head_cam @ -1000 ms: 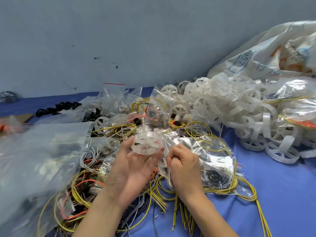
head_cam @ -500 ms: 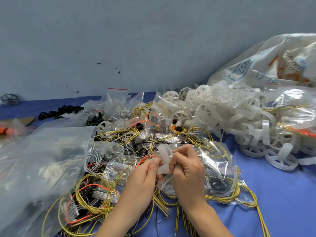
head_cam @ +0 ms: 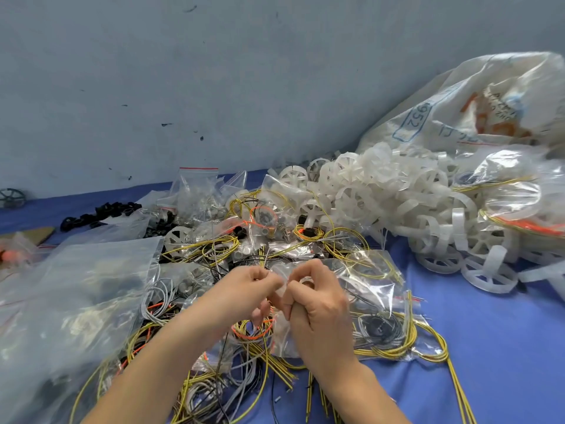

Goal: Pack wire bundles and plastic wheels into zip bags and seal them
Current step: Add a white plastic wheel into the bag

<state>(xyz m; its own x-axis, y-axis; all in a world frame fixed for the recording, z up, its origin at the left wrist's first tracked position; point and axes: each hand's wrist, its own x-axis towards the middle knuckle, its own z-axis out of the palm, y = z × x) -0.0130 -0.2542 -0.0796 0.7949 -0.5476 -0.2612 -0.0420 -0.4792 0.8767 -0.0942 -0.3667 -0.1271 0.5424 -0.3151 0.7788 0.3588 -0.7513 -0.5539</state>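
"How many hands are on the zip bag?"

"Two. The left hand and the right hand each have their grip closed on one small clear zip bag, pinching it between them just above the wire bundles."

"Anything inside?"

"It's blurred. Possibly one white wheel."

"And the plastic wheels?"

"One heap, too many to count, on the blue bench to the right, in front of one white sack."
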